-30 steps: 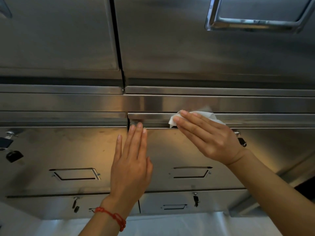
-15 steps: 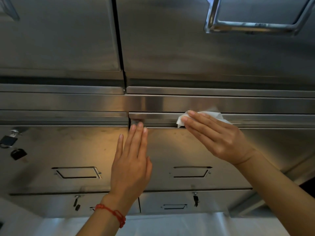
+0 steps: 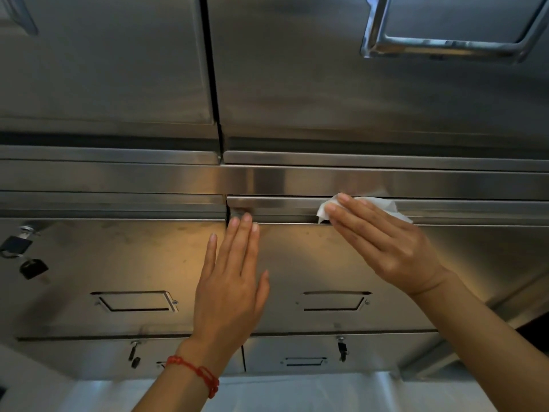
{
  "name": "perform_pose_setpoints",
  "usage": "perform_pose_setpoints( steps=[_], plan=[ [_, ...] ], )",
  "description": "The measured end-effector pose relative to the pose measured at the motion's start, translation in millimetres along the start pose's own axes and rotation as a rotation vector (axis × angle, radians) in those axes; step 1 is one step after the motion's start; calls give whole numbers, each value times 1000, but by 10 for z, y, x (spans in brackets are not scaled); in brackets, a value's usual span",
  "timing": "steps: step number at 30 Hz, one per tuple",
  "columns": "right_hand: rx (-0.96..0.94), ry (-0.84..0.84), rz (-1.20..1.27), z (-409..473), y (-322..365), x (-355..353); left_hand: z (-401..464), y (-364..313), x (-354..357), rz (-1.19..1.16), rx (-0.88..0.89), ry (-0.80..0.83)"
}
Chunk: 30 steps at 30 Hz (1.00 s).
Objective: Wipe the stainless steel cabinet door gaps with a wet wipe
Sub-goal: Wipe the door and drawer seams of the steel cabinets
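A white wet wipe (image 3: 386, 205) lies along the horizontal gap (image 3: 282, 197) at the top edge of the right stainless steel cabinet door (image 3: 312, 263). My right hand (image 3: 383, 245) presses it there with straight fingers. My left hand (image 3: 231, 281) lies flat on the same door near its upper left corner, its fingertips by the vertical gap (image 3: 228, 215) between the two doors. A red string bracelet circles the left wrist.
The left door (image 3: 118, 257) carries a padlock and black key (image 3: 17, 248) at its left edge. Both doors have recessed label holders. Larger doors above, one with a chrome handle (image 3: 445, 43). Small locked drawers (image 3: 297, 352) sit below.
My right hand has slid the wipe to the right along the top gap of the right door. My left hand has stayed flat in the same place.
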State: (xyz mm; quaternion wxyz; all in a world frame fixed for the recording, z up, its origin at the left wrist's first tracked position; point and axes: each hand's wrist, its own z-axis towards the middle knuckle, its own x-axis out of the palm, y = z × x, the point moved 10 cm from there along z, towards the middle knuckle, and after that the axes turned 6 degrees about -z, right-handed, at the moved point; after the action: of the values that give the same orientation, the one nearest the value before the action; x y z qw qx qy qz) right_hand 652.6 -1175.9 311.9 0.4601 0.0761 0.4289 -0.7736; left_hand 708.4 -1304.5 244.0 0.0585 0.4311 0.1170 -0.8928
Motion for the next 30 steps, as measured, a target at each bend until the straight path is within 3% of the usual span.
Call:
perform_pose_setpoints(
  steps=[30],
  plan=[
    [-24, 9, 8, 12, -15, -16, -22, -3, 35, 17, 1, -6]
  ],
)
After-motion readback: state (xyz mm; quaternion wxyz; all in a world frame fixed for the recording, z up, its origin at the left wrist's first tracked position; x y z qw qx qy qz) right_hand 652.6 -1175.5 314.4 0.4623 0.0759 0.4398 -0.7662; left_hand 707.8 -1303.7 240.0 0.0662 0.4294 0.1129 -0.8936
